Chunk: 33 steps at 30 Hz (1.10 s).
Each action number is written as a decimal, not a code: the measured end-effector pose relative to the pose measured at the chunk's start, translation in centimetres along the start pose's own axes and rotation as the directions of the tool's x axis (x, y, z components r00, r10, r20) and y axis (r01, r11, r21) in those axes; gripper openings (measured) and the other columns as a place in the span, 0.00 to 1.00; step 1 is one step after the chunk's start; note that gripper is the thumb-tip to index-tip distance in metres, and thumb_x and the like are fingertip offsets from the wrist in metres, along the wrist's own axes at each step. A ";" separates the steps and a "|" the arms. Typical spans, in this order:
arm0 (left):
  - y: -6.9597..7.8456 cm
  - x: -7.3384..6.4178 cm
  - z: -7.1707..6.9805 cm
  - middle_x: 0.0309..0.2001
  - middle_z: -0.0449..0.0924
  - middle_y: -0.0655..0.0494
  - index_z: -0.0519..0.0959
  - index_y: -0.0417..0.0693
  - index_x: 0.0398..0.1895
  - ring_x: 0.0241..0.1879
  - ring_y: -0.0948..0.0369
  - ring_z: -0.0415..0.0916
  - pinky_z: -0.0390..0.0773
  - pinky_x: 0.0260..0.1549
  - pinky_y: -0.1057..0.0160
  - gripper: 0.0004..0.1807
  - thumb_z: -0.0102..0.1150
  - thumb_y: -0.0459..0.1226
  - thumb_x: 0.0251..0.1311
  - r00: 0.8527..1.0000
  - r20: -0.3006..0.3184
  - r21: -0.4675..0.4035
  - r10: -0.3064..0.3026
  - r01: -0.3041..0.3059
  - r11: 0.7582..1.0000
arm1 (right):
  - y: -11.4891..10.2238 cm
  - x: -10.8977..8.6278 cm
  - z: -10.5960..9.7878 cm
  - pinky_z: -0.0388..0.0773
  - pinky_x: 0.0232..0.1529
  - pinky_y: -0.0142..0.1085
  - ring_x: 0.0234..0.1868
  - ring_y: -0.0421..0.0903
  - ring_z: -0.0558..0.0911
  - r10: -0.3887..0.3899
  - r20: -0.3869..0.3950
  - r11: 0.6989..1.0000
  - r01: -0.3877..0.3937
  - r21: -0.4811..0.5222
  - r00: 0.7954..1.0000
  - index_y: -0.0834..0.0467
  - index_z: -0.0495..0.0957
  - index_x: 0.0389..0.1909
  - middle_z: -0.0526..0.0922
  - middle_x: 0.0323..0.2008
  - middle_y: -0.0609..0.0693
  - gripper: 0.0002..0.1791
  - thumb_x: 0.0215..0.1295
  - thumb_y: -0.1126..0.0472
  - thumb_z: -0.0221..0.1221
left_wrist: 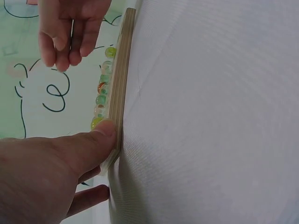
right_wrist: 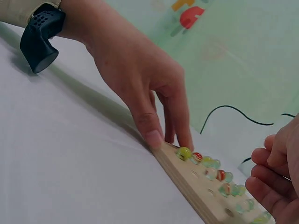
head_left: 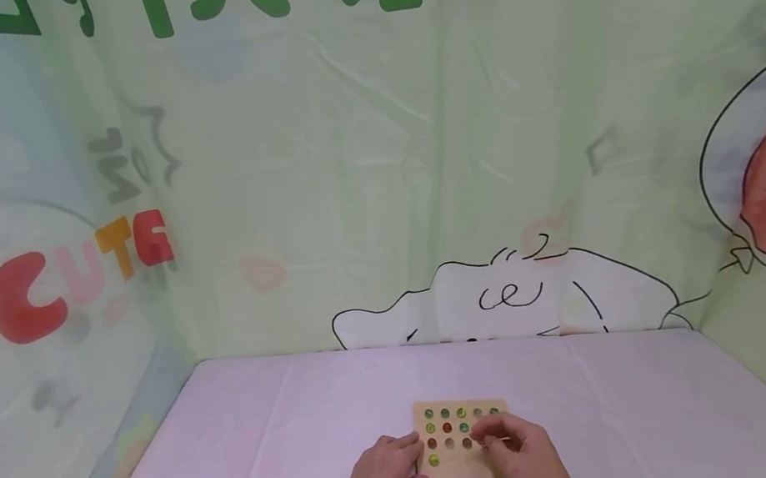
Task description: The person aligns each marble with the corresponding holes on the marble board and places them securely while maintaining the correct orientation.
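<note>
A light wooden board with rows of round hollows lies on the cloth. Glass marbles in yellow, green, clear and red sit in many of its hollows, while some in the near part are bare. My left hand grips the board's left edge; in the left wrist view its thumb presses the near side. Over the board's right part hovers my right hand, thumb and fingers bent close together. The left wrist view shows that hand above the marbles, fingers pointing down; I cannot tell whether it holds a marble.
A pale cloth covers the table. Behind it hangs a printed curtain with cartoon drawings and letters, which continues along the left and right sides. A dark device is strapped on the left wrist.
</note>
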<state>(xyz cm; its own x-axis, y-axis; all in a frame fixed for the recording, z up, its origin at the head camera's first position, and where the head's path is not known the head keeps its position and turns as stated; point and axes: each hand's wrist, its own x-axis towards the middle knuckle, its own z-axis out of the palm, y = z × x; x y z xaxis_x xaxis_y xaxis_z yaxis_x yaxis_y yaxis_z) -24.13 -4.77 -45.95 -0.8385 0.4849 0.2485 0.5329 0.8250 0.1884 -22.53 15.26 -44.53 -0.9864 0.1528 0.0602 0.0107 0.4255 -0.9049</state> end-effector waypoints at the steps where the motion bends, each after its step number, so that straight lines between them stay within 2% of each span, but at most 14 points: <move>1: 0.0 0.0 0.0 0.52 0.77 0.57 0.76 0.52 0.49 0.48 0.62 0.75 0.77 0.44 0.64 0.26 0.62 0.52 0.45 1.000 -0.005 -0.001 0.002 -0.002 1.000 | 0.0 -0.1 -0.3 0.74 0.37 0.29 0.38 0.41 0.76 0.002 -0.007 1.000 -0.002 -0.002 1.000 0.56 0.79 0.34 0.82 0.33 0.46 0.09 0.56 0.70 0.54; 5: 0.1 -0.1 -0.1 0.52 0.77 0.57 0.76 0.52 0.48 0.47 0.62 0.75 0.77 0.43 0.64 0.26 0.62 0.52 0.45 1.000 -0.017 -0.002 0.002 -0.002 1.000 | 0.2 -0.3 -1.9 0.75 0.35 0.27 0.37 0.41 0.77 0.016 -0.044 1.000 -0.017 -0.024 0.999 0.57 0.79 0.35 0.82 0.34 0.47 0.09 0.56 0.71 0.53; 8: 0.2 -0.1 -0.1 0.52 0.77 0.58 0.77 0.52 0.48 0.47 0.63 0.75 0.77 0.43 0.64 0.26 0.63 0.52 0.45 1.000 -0.020 -0.001 -0.001 0.001 1.000 | 0.5 -0.5 -3.1 0.77 0.36 0.28 0.37 0.43 0.78 0.046 -0.065 0.998 -0.049 -0.034 0.997 0.59 0.78 0.35 0.82 0.34 0.49 0.10 0.56 0.72 0.52; 14: 0.1 0.0 0.1 0.52 0.77 0.59 0.77 0.53 0.48 0.48 0.63 0.75 0.77 0.44 0.64 0.25 0.62 0.52 0.45 1.000 -0.013 0.006 -0.001 0.001 1.000 | 1.8 -0.9 -5.4 0.80 0.38 0.36 0.36 0.45 0.79 0.086 -0.064 0.994 -0.090 -0.069 0.994 0.61 0.77 0.38 0.82 0.36 0.52 0.11 0.56 0.73 0.50; 19: 0.0 -0.1 0.3 0.51 0.78 0.58 0.77 0.53 0.46 0.47 0.63 0.75 0.77 0.43 0.64 0.25 0.62 0.52 0.44 0.999 -0.037 0.016 0.012 -0.012 1.000 | 2.7 -1.5 -6.6 0.80 0.36 0.34 0.36 0.45 0.79 0.112 -0.059 0.988 -0.117 -0.102 0.992 0.61 0.77 0.38 0.82 0.36 0.52 0.10 0.56 0.72 0.52; 27: 0.0 0.0 0.4 0.52 0.77 0.58 0.77 0.53 0.47 0.47 0.63 0.75 0.77 0.43 0.64 0.25 0.62 0.52 0.45 0.999 -0.031 0.016 0.010 -0.010 1.000 | 4.6 -2.1 -7.5 0.78 0.35 0.35 0.34 0.43 0.77 0.176 -0.008 0.971 -0.175 -0.161 0.984 0.60 0.77 0.36 0.81 0.34 0.49 0.08 0.55 0.69 0.56; 33: 0.0 -0.2 0.2 0.52 0.77 0.57 0.77 0.51 0.48 0.47 0.62 0.75 0.77 0.44 0.64 0.26 0.62 0.52 0.46 0.999 -0.043 0.020 0.018 -0.018 1.000 | 6.1 -2.2 -7.7 0.78 0.34 0.35 0.32 0.42 0.77 0.189 0.107 0.966 -0.165 -0.199 0.976 0.59 0.76 0.36 0.80 0.34 0.48 0.08 0.54 0.66 0.58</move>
<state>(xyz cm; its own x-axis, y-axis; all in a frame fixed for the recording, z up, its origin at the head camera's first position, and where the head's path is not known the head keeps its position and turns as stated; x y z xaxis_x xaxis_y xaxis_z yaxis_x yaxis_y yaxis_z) -24.02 -4.80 -46.22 -0.8229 0.4870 0.2926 0.5452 0.8219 0.1652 -19.06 24.44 -46.91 -0.9784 0.1343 -0.1573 0.2059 0.5633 -0.8002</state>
